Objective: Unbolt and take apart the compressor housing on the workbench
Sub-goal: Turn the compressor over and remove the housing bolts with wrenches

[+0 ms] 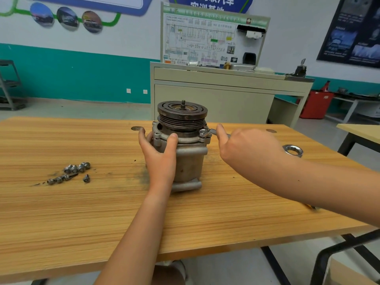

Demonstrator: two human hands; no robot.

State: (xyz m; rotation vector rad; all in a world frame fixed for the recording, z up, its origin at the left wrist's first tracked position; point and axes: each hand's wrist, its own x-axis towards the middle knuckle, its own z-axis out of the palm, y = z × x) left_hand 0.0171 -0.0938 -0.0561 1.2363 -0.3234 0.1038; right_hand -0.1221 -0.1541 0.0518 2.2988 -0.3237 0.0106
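Note:
The compressor stands upright on the wooden workbench, its dark grooved pulley on top. My left hand grips the housing's left side just under the flange, thumb in front. A ring wrench sits on a flange bolt at the right. My right hand holds the wrench's handle, most of which is hidden under the hand. Several removed bolts lie in a loose pile on the bench to the left.
A large socket lies on the bench behind my right wrist. A beige training cabinet with a wiring diagram board stands behind the bench. Another table's corner is at the right. Dark grime marks the bench beside the compressor.

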